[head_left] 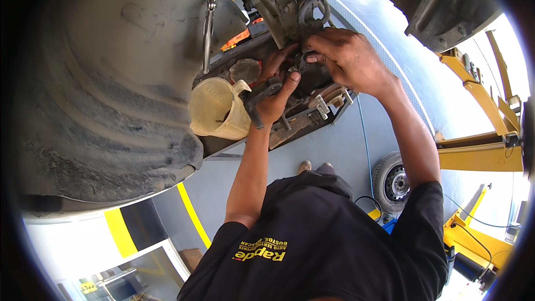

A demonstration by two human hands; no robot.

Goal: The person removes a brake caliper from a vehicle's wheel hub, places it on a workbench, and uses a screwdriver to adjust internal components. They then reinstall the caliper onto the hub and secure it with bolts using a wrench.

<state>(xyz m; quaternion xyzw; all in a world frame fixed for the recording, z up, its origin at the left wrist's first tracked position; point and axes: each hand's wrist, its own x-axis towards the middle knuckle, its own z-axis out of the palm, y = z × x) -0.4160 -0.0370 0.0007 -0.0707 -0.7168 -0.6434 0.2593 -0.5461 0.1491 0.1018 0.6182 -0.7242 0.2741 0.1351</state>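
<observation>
Below the raised car's wheel well, both my hands come together over a dark parts tray (214,146). My left hand (274,102) is closed around a dark metal bracket (261,100), its thumb pointing up toward my other hand. My right hand (352,60) pinches a small dark part (302,63), right at the left thumb's tip. Fingers cover most of that part, so its kind cannot be made out. Close beside my left hand, a cream plastic jug (214,108) leans in the tray.
Worn suspension parts (278,8) hang just above my hands. A silver plier-like tool (209,28) dangles at the left, near the wheel-well liner (111,78). Metal parts (329,100) lie at the tray's right. A wheel (392,181), blue hose (365,134) and yellow lift arm (473,158) are farther right.
</observation>
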